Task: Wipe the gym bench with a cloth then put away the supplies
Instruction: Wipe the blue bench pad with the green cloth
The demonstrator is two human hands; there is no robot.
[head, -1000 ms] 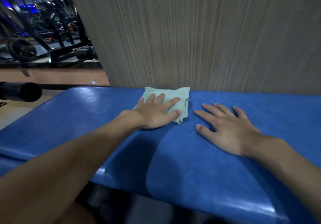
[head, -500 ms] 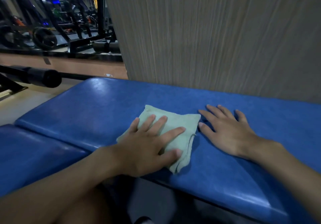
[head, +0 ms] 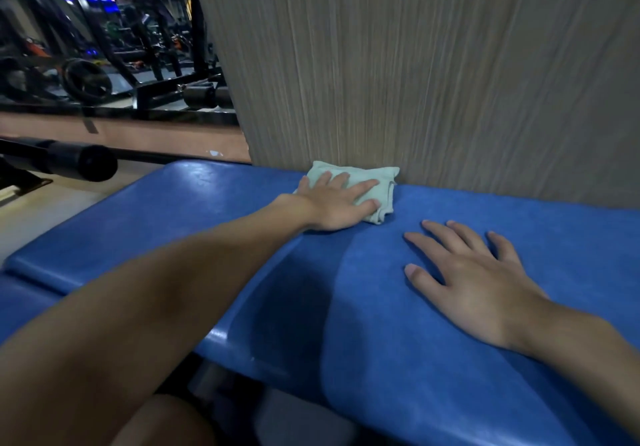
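A blue padded gym bench (head: 398, 324) fills the lower view. A folded pale green cloth (head: 384, 179) lies at the bench's far edge, against the wood-grain wall. My left hand (head: 337, 203) presses flat on the cloth with fingers straight and spread. My right hand (head: 471, 279) rests flat on the bench pad to the right and nearer, palm down, holding nothing.
A wood-grain wall panel (head: 433, 65) stands right behind the bench. To the left a black padded roller (head: 79, 161) juts out, and a mirror (head: 104, 40) shows racks and weight plates. A second blue pad section (head: 24, 300) adjoins at lower left.
My left hand has pushed the cloth from the bench's near edge back to the far edge by the wall. My right hand stayed flat on the pad.
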